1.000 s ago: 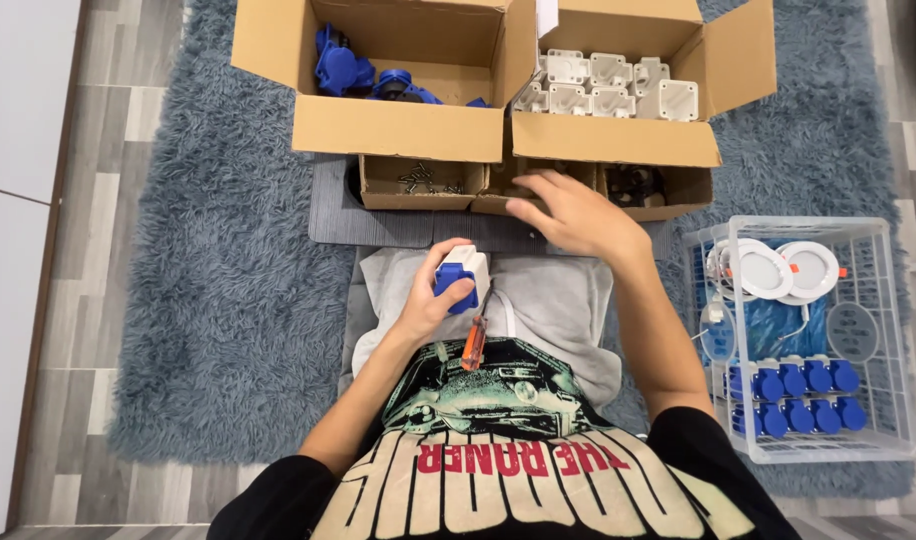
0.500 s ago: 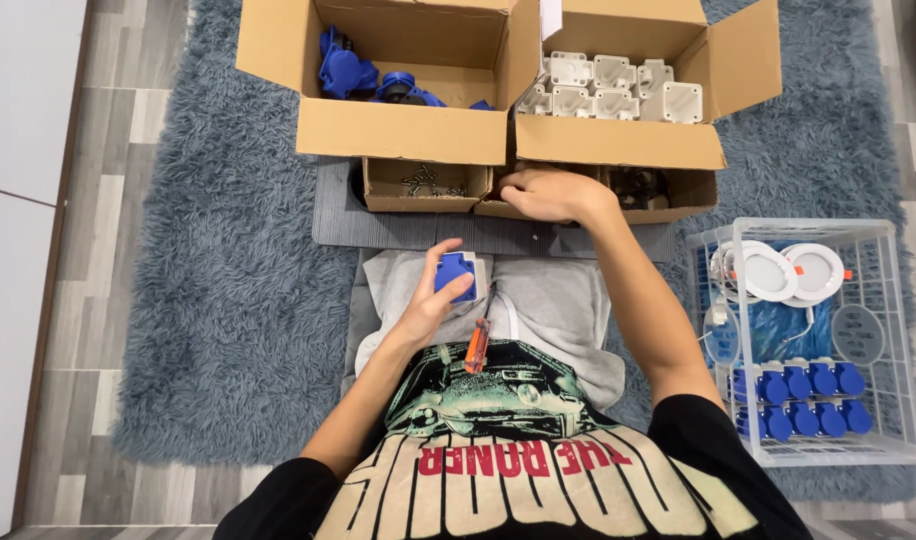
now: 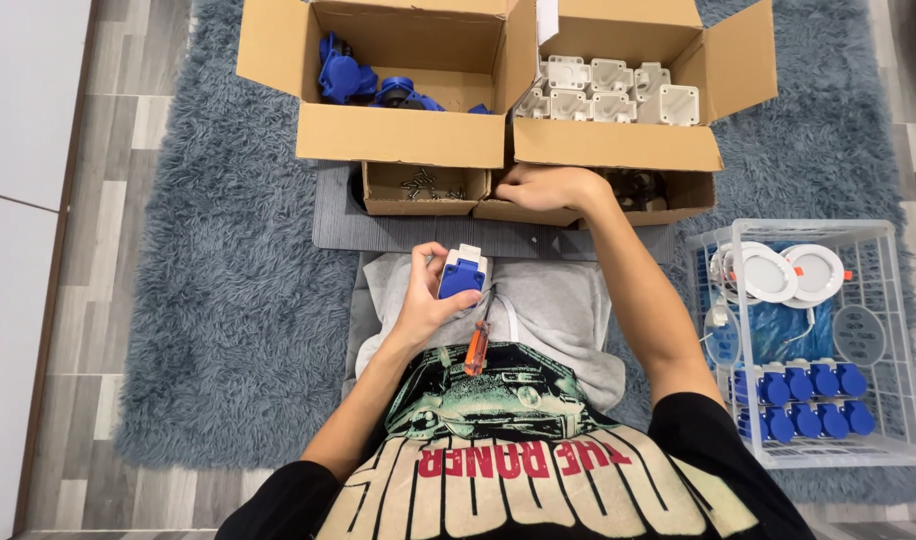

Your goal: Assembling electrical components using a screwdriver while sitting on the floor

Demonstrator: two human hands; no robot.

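Seated on a shaggy blue-grey rug (image 3: 208, 300), a person has moved the right hand (image 3: 543, 187) forward since a second ago, from above the lap to the edge of a small cardboard tray (image 3: 668, 200), where its fingers curl over the rim; whether they pinch anything cannot be told. The left hand (image 3: 423, 300) stays over the lap, fingers wrapped around a blue-and-white socket (image 3: 462, 273), held upright. An orange-handled screwdriver (image 3: 476, 345) lies on the lap just below. Ahead, a box of blue parts (image 3: 398, 135) and a box of white housings (image 3: 618, 145) stand side by side. A wire basket (image 3: 903, 330) hems in the right; open rug lies left.
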